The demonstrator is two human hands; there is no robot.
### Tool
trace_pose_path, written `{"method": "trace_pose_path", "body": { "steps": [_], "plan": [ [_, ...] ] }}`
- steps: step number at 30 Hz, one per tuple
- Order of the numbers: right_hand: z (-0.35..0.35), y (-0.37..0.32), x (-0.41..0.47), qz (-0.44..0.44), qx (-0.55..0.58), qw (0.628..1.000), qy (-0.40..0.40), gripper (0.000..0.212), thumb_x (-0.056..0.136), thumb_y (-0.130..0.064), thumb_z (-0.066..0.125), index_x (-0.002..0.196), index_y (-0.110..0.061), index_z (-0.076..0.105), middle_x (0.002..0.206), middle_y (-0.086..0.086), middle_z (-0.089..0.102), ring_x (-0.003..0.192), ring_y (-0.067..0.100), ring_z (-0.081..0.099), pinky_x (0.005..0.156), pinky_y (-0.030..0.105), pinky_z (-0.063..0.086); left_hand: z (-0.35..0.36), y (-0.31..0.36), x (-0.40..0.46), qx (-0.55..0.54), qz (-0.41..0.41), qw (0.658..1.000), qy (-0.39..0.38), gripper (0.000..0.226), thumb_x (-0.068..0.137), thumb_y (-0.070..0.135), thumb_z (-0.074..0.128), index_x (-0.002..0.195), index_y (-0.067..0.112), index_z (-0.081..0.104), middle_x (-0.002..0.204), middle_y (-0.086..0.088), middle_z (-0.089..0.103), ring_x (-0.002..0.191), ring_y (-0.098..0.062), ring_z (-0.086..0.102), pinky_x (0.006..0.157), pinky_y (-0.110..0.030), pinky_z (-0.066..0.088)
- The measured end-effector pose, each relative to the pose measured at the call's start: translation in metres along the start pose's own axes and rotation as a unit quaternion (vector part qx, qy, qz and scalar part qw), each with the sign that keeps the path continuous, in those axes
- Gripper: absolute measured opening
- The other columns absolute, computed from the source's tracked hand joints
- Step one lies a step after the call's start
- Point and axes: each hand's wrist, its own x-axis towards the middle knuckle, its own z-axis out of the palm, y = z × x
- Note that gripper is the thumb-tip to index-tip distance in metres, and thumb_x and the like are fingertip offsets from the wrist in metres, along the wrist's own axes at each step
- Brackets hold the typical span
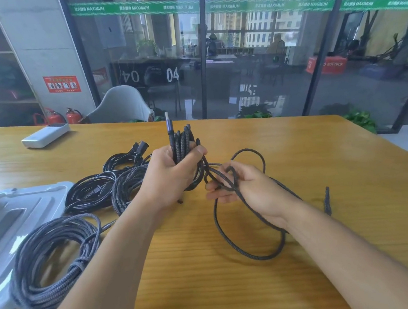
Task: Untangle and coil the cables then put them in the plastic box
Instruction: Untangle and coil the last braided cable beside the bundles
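Observation:
My left hand point(170, 174) grips a bundle of coiled dark braided cable point(183, 141), its USB plug point(169, 126) pointing up. The same cable's loose tail point(253, 254) runs over the fingers of my right hand point(245, 187), which curl round it, then loops on the table and ends in a plug point(327, 200) at the right. A coiled grey braided cable point(52, 263) lies at the lower left, partly on the plastic box lid point(22, 207). Another braided coil point(124, 186) and a black power cable coil point(90, 191) lie behind my left arm.
A white power bank point(46, 135) lies at the table's far left. The wooden table point(296, 146) ends at a far edge by a grey chair point(122, 104) and glass wall. The table's right edge slants down past a green plant point(361, 118).

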Motion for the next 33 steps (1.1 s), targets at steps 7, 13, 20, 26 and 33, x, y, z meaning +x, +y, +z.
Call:
{"method": "trace_pose_path", "body": {
  "steps": [7, 13, 20, 26, 33],
  "plan": [
    [-0.011, -0.003, 0.003, -0.079, 0.141, 0.973, 0.162, 0.016, 0.109, -0.025, 0.054, 0.101, -0.012, 0.06, 0.09, 0.0, 0.075, 0.093, 0.024, 0.072, 0.086, 0.035, 0.059, -0.005, 0.002, 0.002, -0.023, -0.004, 1.0, 0.019, 0.031, 0.102, 0.02, 0.065, 0.101, -0.01, 0.059, 0.064, -0.005, 0.031, 0.056, -0.02, 0.025, 0.059, -0.047, 0.019],
    [-0.019, -0.007, 0.003, -0.188, 0.158, 0.942, 0.227, 0.016, 0.11, -0.022, 0.052, 0.101, -0.011, 0.061, 0.108, 0.008, 0.076, 0.096, 0.019, 0.071, 0.09, 0.033, 0.057, -0.005, -0.006, 0.007, -0.004, -0.018, 0.999, 0.037, 0.032, 0.102, 0.022, 0.065, 0.104, -0.01, 0.061, 0.061, -0.001, 0.035, 0.053, -0.018, 0.028, 0.053, -0.034, 0.025],
    [-0.037, -0.019, -0.004, -0.07, 0.172, 0.947, 0.261, 0.026, 0.11, -0.031, 0.051, 0.104, -0.012, 0.068, 0.096, 0.009, 0.08, 0.073, 0.015, 0.07, 0.076, 0.031, 0.054, -0.007, -0.011, 0.01, -0.001, -0.029, 0.998, 0.057, 0.03, 0.1, 0.022, 0.066, 0.087, -0.003, 0.056, 0.06, -0.001, 0.036, 0.053, -0.019, 0.028, 0.052, -0.032, 0.026],
    [-0.047, -0.015, -0.005, 0.027, 0.031, 0.983, 0.179, 0.045, 0.106, -0.042, 0.055, 0.104, -0.002, 0.075, 0.105, 0.011, 0.079, 0.081, 0.02, 0.075, 0.069, 0.029, 0.063, -0.011, -0.013, 0.011, -0.001, -0.027, 0.997, 0.067, 0.031, 0.101, 0.025, 0.065, 0.085, 0.001, 0.056, 0.062, -0.003, 0.033, 0.056, -0.02, 0.026, 0.054, -0.035, 0.025],
    [-0.051, -0.024, -0.015, 0.096, -0.07, 0.992, 0.032, 0.03, 0.108, -0.044, 0.051, 0.125, -0.023, 0.066, 0.106, 0.007, 0.079, 0.056, 0.017, 0.059, 0.053, 0.025, 0.049, -0.009, -0.016, 0.012, 0.019, -0.022, 0.996, 0.08, 0.037, 0.101, 0.03, 0.065, 0.087, -0.003, 0.056, 0.06, 0.0, 0.034, 0.058, -0.021, 0.027, 0.054, -0.036, 0.027]
  ]
}}
